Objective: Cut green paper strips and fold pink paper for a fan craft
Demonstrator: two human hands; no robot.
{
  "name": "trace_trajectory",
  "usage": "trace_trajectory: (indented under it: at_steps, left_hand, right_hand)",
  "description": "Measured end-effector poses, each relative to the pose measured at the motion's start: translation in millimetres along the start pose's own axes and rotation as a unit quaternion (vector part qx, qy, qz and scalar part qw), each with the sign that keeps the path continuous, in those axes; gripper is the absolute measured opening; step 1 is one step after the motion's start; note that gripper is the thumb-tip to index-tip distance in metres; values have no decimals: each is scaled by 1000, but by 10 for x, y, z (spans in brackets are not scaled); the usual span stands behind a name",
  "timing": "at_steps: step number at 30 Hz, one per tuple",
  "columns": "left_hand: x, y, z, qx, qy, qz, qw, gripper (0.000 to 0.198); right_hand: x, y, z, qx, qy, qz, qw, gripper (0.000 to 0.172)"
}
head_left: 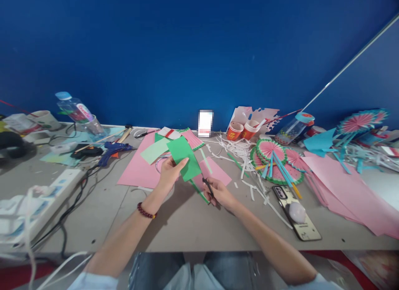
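Note:
My left hand [171, 170] pinches a green sheet of paper [185, 157] by its left edge, holding it tilted above the table. In my right hand [218, 193] are black-handled scissors [208, 186], close to the sheet's lower right corner; their blades are mostly hidden. A narrow green paper strip [199, 192] hangs or lies just below the sheet; I cannot tell if it is still joined. Under and behind the hands lie pink paper [137, 169], a smaller pink piece [220, 171] and a light green piece [155, 150].
White paper strips [238, 150] are scattered right of centre, near watermelon-patterned paper fans [277, 161]. A phone [299, 219] lies at the front right, beside pink sheets [349, 190]. Red paper cups [235, 131] stand at the back. Leftward are a blue glue gun [114, 150] and a power strip [51, 198].

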State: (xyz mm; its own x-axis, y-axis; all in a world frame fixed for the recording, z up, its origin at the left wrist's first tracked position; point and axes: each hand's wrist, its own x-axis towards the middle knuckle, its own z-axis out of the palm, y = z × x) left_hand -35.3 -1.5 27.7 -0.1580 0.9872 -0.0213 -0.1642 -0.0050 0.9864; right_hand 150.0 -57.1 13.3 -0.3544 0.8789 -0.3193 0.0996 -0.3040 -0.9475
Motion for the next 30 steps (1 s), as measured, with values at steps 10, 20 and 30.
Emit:
trace_trajectory:
  at_steps: [10,20,30]
  left_hand:
    - [-9,8,6,-10,7,2,1000,42]
    - [-2,-17,-8,0,0,8,1000,41]
    - [6,-13,-1,-8,-8,-2,1000,39]
  right_hand:
    - [22,59,-20,2,-14,-25,1000,41]
    - [-8,16,3,10,-4,-11,1000,41]
    - [16,32,-19,9,-4,-3,1000,41]
